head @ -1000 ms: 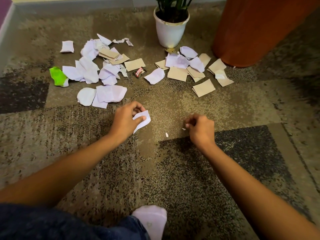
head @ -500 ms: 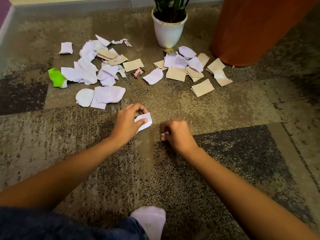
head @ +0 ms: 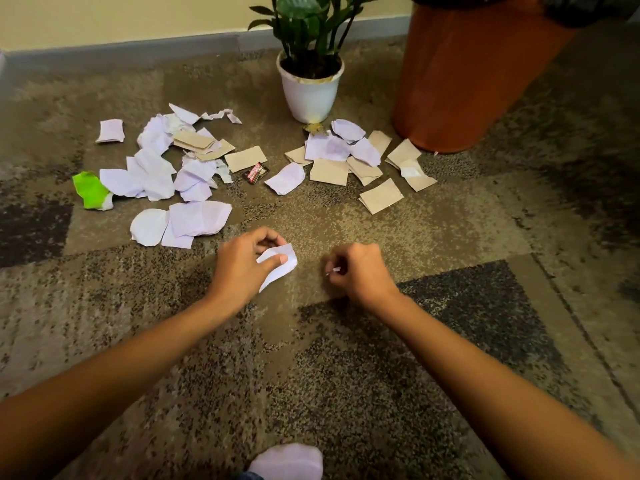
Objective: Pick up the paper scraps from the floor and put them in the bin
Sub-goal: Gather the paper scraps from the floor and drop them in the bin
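A mottled brown-and-grey carpet (head: pixel 346 358) bears white paper scraps (head: pixel 199 218), brown card pieces (head: pixel 381 195), a green scrap (head: pixel 90 190) and a small red wrapper (head: pixel 255 173). Behind them stand a white plant pot (head: pixel 309 95) and an orange bin (head: pixel 460 84).

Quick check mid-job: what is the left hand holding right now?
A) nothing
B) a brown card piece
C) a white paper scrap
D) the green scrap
C: the left hand pinches a white paper scrap between thumb and fingers, while the right hand pinches a tiny white bit.
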Tool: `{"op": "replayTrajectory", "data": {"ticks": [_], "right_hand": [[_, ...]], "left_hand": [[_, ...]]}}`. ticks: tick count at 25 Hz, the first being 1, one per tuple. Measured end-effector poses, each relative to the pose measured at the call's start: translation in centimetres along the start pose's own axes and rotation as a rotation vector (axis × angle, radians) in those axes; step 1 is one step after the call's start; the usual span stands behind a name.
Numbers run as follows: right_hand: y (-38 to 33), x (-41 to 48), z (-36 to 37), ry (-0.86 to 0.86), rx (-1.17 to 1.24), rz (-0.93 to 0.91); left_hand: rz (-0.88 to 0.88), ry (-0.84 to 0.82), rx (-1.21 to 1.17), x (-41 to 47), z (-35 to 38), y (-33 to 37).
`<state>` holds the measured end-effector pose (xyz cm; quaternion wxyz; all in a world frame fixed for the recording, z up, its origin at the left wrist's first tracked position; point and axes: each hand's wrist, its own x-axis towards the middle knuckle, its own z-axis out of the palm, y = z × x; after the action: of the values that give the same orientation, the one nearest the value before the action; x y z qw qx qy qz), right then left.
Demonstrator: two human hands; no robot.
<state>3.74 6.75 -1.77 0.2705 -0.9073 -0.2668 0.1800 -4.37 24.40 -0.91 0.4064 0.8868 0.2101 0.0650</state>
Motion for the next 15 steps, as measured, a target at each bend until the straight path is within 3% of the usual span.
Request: {"op": "replayTrajectory", "data": {"ticks": [6, 11, 15], "right_hand": [[0.6, 1.5, -9.4, 0.292, 0.125, 0.064], [-0.4, 3.1, -21.2, 0.481, 0.109, 0.014], [-0.6, 5.6, -30.3, 0.578, 0.555, 0.055]], "left_hand": [[0.081, -0.089, -0.165, 4.3, -0.8, 6.5], [0.313, -0.040, -0.245, 11.0, -2.1, 18.0], [0.378, 0.073, -0.393, 16.5, -1.6, 28.3]]}}
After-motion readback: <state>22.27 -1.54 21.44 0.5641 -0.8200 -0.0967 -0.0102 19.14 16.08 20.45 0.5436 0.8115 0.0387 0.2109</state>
